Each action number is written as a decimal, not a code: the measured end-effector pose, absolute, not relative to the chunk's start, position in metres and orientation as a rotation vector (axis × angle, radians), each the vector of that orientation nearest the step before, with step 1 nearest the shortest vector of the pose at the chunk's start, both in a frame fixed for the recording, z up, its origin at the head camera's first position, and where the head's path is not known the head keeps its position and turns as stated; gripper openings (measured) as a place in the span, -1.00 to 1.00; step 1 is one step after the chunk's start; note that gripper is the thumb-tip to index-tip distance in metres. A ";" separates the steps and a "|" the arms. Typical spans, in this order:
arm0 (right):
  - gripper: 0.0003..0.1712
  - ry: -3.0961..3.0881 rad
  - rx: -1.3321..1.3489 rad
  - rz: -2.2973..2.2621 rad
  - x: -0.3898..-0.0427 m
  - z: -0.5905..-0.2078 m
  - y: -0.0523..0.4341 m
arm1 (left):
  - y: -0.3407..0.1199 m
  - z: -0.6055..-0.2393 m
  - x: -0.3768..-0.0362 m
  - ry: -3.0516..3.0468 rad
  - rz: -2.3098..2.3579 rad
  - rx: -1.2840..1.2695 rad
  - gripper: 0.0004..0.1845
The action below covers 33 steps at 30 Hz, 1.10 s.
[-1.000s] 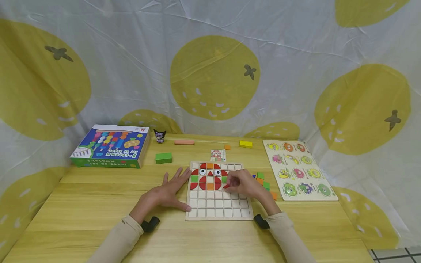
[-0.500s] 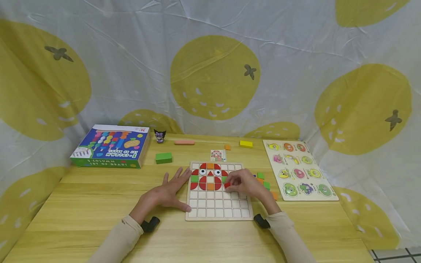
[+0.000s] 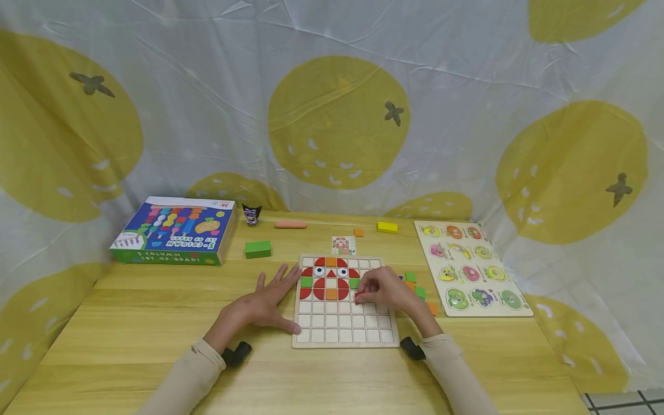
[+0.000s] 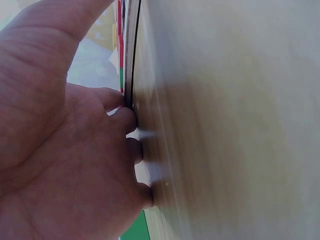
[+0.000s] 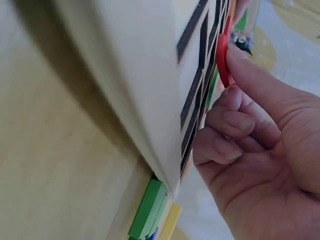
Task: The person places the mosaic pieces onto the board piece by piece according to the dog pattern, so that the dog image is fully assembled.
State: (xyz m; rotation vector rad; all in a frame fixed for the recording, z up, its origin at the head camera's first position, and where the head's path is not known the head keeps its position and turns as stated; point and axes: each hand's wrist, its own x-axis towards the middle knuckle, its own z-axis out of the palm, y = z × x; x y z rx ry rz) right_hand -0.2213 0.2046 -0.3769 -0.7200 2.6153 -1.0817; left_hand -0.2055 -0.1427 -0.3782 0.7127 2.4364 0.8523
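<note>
A wooden grid board (image 3: 344, 335) lies on the table, its upper rows filled with red, orange and green tiles and two eye tiles that form a face. My left hand (image 3: 264, 302) is spread along the board's left side, fingertips and thumb at its edge. Over the right part of the grid, my right hand (image 3: 385, 288) pinches a red tile (image 5: 222, 60) with a curved edge between thumb and fingertips. That tile stands tilted close over a cell below the green tile (image 3: 355, 283); the fingers partly hide it in the head view.
Loose tiles (image 3: 421, 293) lie right of the board, beside a fruit puzzle board (image 3: 469, 288). Behind the grid are a pattern card (image 3: 341, 245), an orange tile (image 3: 358, 232) and a yellow block (image 3: 387, 227). A green block (image 3: 257, 249), figurine (image 3: 252, 215) and bead-set box (image 3: 173, 230) stand left.
My right hand stays over the same part of the board, its fingertips turning the red tile and shifting slightly. My left hand has not moved.
</note>
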 end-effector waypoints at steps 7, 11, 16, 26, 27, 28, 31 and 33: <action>-0.84 2.590 -0.756 -1.072 -0.223 -0.374 0.208 | -0.143 -0.379 -0.205 2.433 0.857 0.710 0.42; -0.85 2.563 -0.783 -1.109 -0.224 -0.373 0.209 | -0.143 -0.380 -0.205 2.433 0.851 0.710 0.43; -0.95 2.522 -0.757 -1.109 -0.225 -0.371 0.207 | -0.143 -0.381 -0.206 2.433 0.842 0.712 0.43; -0.94 2.516 -0.831 -1.049 -0.232 -0.370 0.200 | -0.143 -0.384 -0.207 2.434 0.840 0.720 0.42; -0.94 2.523 -0.820 -1.046 -0.232 -0.371 0.199 | -0.143 -0.384 -0.207 2.434 0.838 0.722 0.42; -0.93 2.529 -0.812 -1.047 -0.231 -0.371 0.198 | -0.142 -0.384 -0.207 2.435 0.835 0.724 0.43; -0.90 2.545 -0.782 -1.050 -0.230 -0.372 0.197 | -0.142 -0.383 -0.207 2.436 0.838 0.723 0.43; -0.88 2.553 -0.778 -1.052 -0.230 -0.372 0.196 | -0.143 -0.383 -0.207 2.433 0.843 0.719 0.43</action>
